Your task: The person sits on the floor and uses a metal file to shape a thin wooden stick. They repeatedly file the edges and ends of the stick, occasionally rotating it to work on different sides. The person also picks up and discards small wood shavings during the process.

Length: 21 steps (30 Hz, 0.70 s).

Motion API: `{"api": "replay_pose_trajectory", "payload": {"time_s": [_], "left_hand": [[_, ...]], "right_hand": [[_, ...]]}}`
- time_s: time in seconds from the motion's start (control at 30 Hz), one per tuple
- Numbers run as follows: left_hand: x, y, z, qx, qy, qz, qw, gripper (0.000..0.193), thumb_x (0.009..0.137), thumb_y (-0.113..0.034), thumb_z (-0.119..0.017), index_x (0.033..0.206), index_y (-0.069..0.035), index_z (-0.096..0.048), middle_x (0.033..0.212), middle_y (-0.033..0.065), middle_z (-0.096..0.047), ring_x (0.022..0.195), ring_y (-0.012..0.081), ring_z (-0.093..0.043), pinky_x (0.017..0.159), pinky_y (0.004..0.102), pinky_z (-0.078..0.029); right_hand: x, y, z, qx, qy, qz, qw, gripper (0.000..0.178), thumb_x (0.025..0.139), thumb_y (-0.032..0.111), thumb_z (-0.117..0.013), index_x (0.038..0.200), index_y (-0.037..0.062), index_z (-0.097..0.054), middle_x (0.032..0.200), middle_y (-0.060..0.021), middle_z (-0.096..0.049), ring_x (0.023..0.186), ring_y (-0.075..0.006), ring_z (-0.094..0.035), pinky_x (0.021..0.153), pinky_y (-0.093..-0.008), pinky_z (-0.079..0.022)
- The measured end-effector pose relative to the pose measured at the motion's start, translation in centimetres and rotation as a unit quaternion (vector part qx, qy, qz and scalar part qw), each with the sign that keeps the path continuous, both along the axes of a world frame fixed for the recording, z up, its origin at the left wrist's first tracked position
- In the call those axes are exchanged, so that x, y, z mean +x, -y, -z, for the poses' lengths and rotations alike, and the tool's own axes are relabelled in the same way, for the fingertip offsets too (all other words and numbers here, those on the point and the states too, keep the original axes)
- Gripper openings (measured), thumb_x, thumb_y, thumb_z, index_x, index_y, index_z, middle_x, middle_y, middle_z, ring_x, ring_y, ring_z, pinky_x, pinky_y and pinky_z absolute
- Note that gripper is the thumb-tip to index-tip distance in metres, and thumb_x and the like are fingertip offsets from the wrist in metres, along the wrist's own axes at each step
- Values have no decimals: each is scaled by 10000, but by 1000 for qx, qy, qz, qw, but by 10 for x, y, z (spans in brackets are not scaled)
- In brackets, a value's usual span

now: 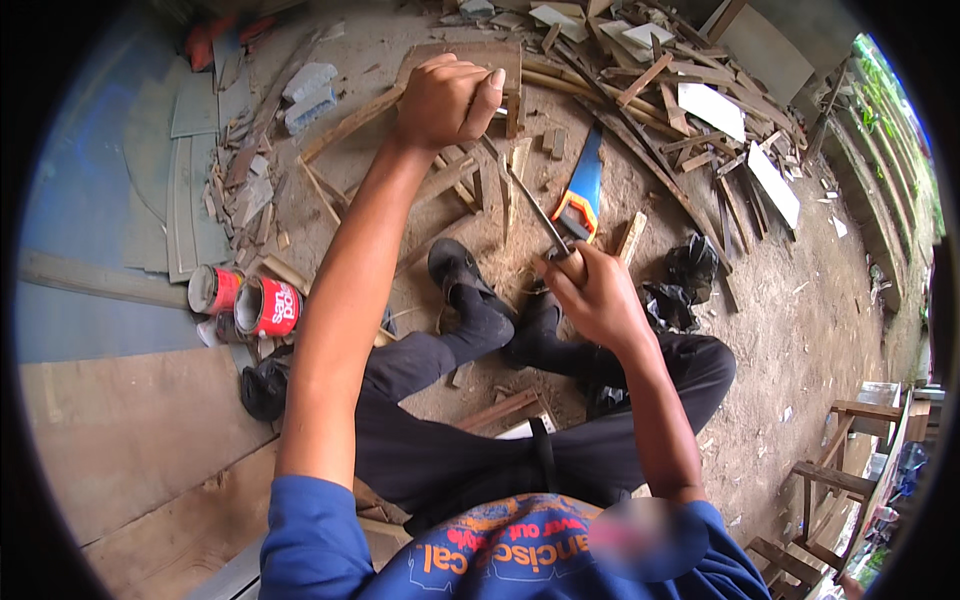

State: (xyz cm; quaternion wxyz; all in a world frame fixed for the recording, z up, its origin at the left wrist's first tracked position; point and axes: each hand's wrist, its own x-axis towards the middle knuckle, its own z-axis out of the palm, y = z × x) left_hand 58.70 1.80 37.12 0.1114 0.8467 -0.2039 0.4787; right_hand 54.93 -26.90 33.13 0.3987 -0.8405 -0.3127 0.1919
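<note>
My right hand (598, 295) is wrapped around the wooden handle of a long, thin metal tool (537, 207). Its shaft points up and left toward my other hand, and I cannot make out whether it is a chisel or a file. My left hand (450, 103) is closed in a fist with the arm stretched far forward, in front of a small wooden frame (508, 62). What those fingers hold, if anything, is hidden. A handsaw (586, 175) with a blue blade and an orange-and-black handle lies on the ground just beyond my right hand.
Scrap wood and boards (690, 110) are heaped at the far right. Two red cans (268, 306) stand at the left, beside blue-grey sheets (90, 190). Black plastic bags (690, 265) lie by my right knee. Wooden stands (835, 475) are at the lower right.
</note>
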Motion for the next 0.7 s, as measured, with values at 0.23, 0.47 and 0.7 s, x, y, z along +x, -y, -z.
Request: {"api": "replay_pose_trajectory", "payload": {"time_s": [0.23,0.47,0.7], "left_hand": [[5,14,3,-54,106,53,992,442,953,-223,-428,531,-92,-437,489,77,-434,445,252,-443,556,401,-394],[35,11,37,-30,10,39,999,408,926,-183,-477,530,-92,-507,490,81,-464,447,253,-431,624,396,-417],[25,32,-15,-75,97,94,988,408,933,-170,-464,532,-95,-444,497,76,-424,473,253,-404,606,401,-391]], "right_hand": [[-26,14,-13,53,-75,38,995,278,879,202,-690,806,-44,-582,636,-221,-595,620,-388,-638,574,-439,-480],[-7,0,30,35,-22,62,997,328,880,212,-690,759,-45,-527,609,-216,-571,590,-401,-612,577,-431,-473],[-23,13,-12,97,-39,77,992,278,889,216,-698,840,-39,-602,629,-199,-610,571,-342,-642,569,-404,-485]]}}
